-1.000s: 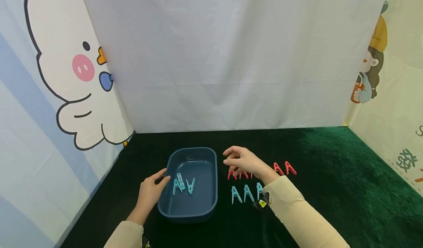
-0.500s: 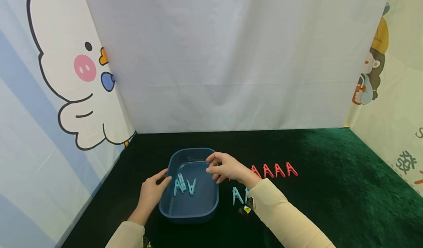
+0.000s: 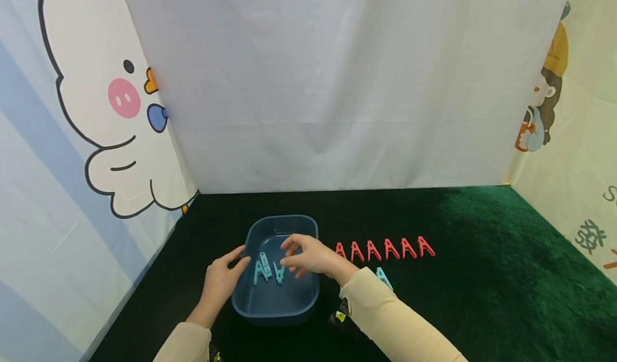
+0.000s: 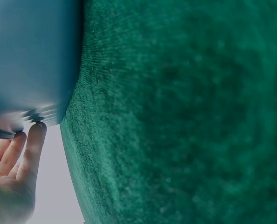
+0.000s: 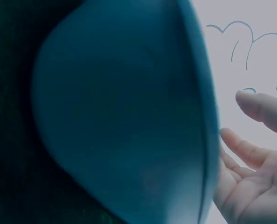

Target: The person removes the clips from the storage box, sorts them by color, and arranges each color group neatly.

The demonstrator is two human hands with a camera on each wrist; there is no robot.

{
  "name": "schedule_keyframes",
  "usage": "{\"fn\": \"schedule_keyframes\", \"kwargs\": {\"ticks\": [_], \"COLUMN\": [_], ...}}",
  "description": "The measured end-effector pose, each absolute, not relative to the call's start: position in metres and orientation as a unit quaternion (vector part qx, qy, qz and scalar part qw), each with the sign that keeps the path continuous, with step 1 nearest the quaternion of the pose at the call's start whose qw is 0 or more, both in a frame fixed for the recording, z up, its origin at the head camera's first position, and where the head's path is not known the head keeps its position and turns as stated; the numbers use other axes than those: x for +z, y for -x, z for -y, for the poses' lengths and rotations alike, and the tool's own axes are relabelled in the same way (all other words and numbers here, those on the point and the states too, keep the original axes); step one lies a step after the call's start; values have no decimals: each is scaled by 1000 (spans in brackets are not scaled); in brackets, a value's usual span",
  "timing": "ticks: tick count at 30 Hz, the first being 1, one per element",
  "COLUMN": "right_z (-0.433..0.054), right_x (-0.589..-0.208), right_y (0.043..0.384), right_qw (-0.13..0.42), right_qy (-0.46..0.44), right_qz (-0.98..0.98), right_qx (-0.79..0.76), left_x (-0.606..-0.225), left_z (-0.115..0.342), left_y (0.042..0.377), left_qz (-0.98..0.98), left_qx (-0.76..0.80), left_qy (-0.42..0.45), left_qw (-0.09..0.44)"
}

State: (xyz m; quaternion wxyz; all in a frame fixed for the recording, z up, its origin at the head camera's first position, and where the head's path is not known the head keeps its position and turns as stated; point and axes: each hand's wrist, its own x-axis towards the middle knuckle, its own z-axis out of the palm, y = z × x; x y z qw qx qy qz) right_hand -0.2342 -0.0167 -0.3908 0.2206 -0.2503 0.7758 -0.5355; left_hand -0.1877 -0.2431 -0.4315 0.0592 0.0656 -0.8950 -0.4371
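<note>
A blue plastic tub [image 3: 276,316] stands before me, with three light-blue clothespins [image 3: 264,266] lying on its floor. At its left rim my left hand [image 3: 218,281] holds the side, thumb over the edge; in the left wrist view its fingertips touch the outer wall. My right hand [image 3: 310,256] hovers over the tub's right half, close to the rightmost clothespin, with fingers loosely bent and thumb apart. In the right wrist view nothing shows between that hand's fingers. A light-blue clothespin [image 3: 384,278] on the cloth shows behind the right sleeve, which hides others partly.
A row of several red clothespins [image 3: 390,249] stretches across the dark green cloth [image 3: 482,276], right of the tub. A white curtain [image 3: 347,83] closes off the back, and printed panels [image 3: 120,153] flank the table.
My right hand has moved left and slightly nearer, from over the red clothespins to above the tub, uncovering the red row. The left hand and tub stay nearly in place.
</note>
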Motion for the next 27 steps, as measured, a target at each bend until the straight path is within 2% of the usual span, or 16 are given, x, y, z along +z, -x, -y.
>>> {"fn": "schedule_keyframes", "kwargs": {"ticks": [17, 27], "right_z": [45, 54], "right_x": [-407, -420], "right_y": [233, 234], "right_qw": [252, 242], "right_qy": [216, 202], "right_qz": [-799, -821], "right_qx": [-502, -475], "left_x": [-430, -433], "left_z": [243, 245], "left_y": [188, 190], "left_qz": [898, 897], "left_qx": [-432, -433], "left_qy": [-69, -66], "left_qw": [49, 55]}}
